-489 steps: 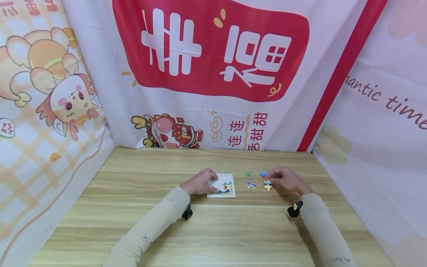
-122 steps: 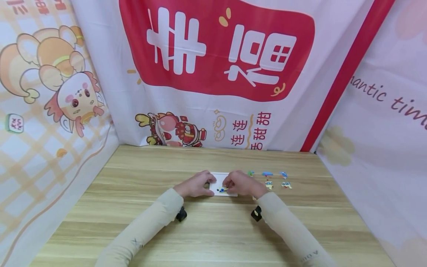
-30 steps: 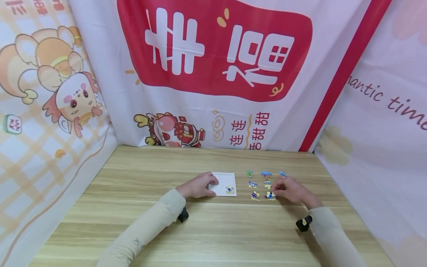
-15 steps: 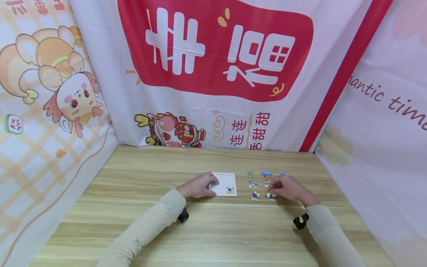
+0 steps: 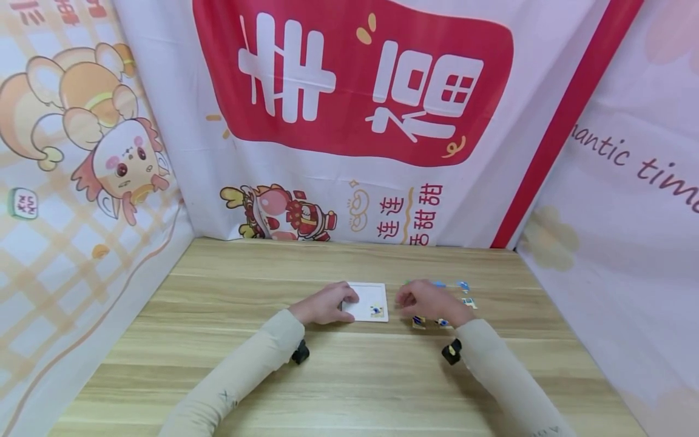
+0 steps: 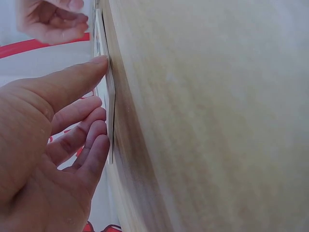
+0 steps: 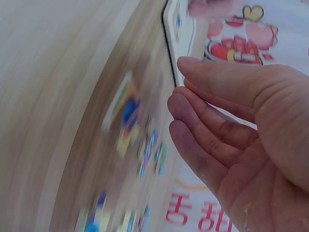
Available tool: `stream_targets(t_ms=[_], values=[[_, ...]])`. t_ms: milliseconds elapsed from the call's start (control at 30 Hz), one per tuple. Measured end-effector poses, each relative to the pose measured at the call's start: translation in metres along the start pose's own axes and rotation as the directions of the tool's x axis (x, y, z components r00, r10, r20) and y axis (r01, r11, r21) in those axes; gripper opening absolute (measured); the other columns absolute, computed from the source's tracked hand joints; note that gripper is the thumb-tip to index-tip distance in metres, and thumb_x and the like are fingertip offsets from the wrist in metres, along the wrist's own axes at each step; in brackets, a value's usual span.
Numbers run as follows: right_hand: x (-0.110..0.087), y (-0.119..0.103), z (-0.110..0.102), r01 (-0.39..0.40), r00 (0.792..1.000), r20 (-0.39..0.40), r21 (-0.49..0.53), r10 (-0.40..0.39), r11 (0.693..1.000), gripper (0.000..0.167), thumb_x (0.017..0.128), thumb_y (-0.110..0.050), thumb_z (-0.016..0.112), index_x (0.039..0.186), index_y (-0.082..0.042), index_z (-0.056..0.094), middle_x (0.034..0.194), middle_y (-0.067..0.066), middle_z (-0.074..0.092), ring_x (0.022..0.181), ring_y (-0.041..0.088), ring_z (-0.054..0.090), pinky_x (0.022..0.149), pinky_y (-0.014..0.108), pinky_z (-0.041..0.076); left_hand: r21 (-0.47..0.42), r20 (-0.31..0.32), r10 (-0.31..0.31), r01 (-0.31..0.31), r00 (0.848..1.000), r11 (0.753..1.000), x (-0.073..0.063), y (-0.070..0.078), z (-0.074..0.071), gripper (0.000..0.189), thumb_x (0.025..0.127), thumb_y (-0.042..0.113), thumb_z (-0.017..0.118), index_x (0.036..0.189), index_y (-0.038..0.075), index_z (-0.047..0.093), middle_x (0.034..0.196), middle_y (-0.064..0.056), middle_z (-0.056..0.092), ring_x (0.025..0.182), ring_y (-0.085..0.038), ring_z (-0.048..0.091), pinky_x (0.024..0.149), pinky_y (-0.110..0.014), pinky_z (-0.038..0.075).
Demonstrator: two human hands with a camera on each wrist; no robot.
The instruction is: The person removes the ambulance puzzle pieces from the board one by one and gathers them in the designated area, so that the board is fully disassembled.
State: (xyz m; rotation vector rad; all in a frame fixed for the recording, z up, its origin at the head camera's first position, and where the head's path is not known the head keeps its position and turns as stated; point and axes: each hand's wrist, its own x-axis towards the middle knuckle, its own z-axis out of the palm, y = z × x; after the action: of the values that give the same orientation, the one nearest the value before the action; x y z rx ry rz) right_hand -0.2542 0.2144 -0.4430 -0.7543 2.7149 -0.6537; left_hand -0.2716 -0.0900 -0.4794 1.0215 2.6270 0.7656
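My left hand grips the left edge of a white puzzle tray; in the left wrist view its thumb and curled fingers lie along the tray's rim. A single yellow-and-blue jigsaw piece sits in the tray's near right corner. Just right of the tray, my right hand hovers over the loose pieces. Its fingers are loosely bent with nothing visible between them in the right wrist view. Below them lie jigsaw pieces, blurred there. The hand hides some pieces in the head view.
Loose jigsaw pieces lie in rows right of the tray, among them a dark blue-and-yellow one and a blue one. Printed cloth hangs behind the wooden table and along both sides.
Over the whole span, pieces in the tray went down to one while the rows beside it grew. In the last half second my right hand moved left towards the tray; the left stayed put.
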Motion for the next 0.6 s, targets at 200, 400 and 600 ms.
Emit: stream_targets(t_ms=[200, 400, 600], values=[[0.021, -0.023, 0.008, 0.074, 0.997, 0.021, -0.002, -0.074, 0.997, 0.021, 0.093, -0.005, 0.078, 0.114, -0.002, 0.075, 0.105, 0.009, 0.077, 0.094, 0.015, 0.070, 0.086, 0.031, 0.062, 0.010, -0.008, 0.015, -0.015, 1.000, 1.000, 0.002, -0.001, 0.001, 0.044, 0.094, 0.024, 0.081, 0.133, 0.007, 0.068, 0.132, -0.008, 0.065, 0.123, -0.023, 0.061, 0.112, -0.043, 0.051], [0.036, -0.032, 0.016, 0.091, 0.996, 0.021, -0.036, -0.090, 0.995, 0.023, 0.093, -0.004, 0.079, 0.115, -0.002, 0.077, 0.106, 0.010, 0.078, 0.092, 0.014, 0.069, 0.087, 0.033, 0.062, 0.015, -0.002, 0.013, -0.013, 1.000, 1.000, 0.003, -0.001, 0.001, 0.045, 0.095, 0.024, 0.081, 0.133, 0.006, 0.068, 0.132, -0.009, 0.065, 0.122, -0.023, 0.061, 0.111, -0.042, 0.051], [0.043, -0.035, 0.020, 0.052, 0.998, 0.036, -0.044, -0.051, 0.998, 0.024, 0.091, -0.003, 0.081, 0.115, -0.004, 0.079, 0.105, 0.008, 0.078, 0.092, 0.014, 0.066, 0.090, 0.038, 0.061, 0.008, 0.000, 0.020, -0.020, 1.000, 1.000, 0.002, -0.002, 0.001, 0.045, 0.095, 0.024, 0.081, 0.133, 0.005, 0.068, 0.133, -0.010, 0.065, 0.122, -0.023, 0.061, 0.111, -0.041, 0.052]])
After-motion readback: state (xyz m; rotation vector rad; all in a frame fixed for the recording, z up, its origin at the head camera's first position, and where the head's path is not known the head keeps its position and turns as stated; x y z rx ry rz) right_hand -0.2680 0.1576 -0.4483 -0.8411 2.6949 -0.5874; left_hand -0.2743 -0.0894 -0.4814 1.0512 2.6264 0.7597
